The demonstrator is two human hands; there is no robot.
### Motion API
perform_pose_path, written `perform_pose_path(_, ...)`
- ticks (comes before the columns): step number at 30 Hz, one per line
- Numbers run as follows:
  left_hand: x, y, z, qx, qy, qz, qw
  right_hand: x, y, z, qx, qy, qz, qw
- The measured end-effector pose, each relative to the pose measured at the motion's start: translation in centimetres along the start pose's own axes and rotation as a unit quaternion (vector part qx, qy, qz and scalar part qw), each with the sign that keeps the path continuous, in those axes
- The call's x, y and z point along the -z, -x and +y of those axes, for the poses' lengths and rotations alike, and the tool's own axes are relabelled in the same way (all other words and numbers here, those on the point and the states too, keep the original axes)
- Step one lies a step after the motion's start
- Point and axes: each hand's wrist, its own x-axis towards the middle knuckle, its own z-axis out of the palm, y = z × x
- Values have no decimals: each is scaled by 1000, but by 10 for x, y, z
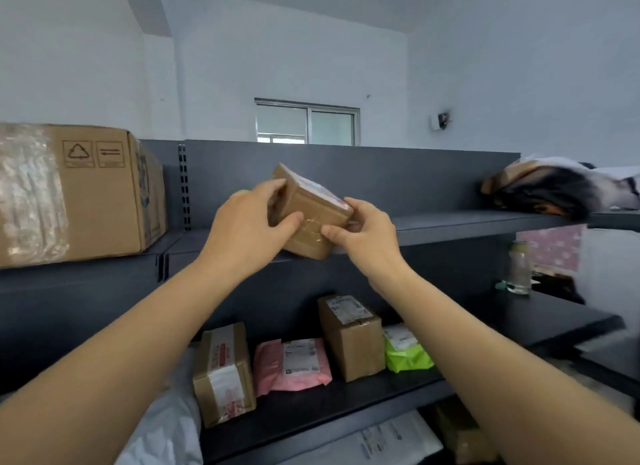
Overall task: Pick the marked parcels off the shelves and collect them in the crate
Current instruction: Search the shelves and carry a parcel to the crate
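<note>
A small brown cardboard parcel point(313, 211) with a white label on its top sits tilted over the front edge of the top shelf point(450, 227). My left hand point(247, 234) grips its left side, thumb on the front face. My right hand point(363, 237) grips its right end, with the thumb on the taped front. No crate is in view.
A big carton point(79, 190) stands at the left of the top shelf and a dark wrapped bundle point(540, 190) at its right. One shelf down lie two brown boxes point(225, 371) point(351, 336), a pink mailer point(292, 364) and a green mailer point(405, 352). A bottle point(518, 268) stands at the right.
</note>
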Motion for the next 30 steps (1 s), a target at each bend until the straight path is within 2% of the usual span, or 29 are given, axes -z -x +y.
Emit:
perform_pose_path(4, -4, 7, 25, -32, 44, -24, 998, 26, 22, -6, -49, -16, 38, 998)
perform_pose_path(7, -17, 23, 46, -89, 100, -51, 990, 55, 55, -18, -111, -52, 23, 992)
perform_pose_path(9, -30, 39, 63, -135, 130, -61, 980, 74, 83, -18, -139, -21, 17, 990)
perform_pose_path(11, -45, 57, 81, -158, 159, -78, 972, 90, 111, -18, -168, 24, 56, 984)
perform_pose_path(17, -101, 128, 147, -259, 244, -189, 915, 159, 211, -18, -296, 119, 198, 927)
perform_pose_path(23, -140, 204, 229, -360, 322, -232, 844, 242, 339, -26, -391, 181, 253, 866)
perform_pose_path(25, -147, 229, 259, -375, 346, -239, 826, 262, 380, -28, -421, 188, 264, 847)
perform_pose_path(30, -173, 300, 335, -359, 347, -331, 801, 310, 485, -30, -477, 177, 319, 800)
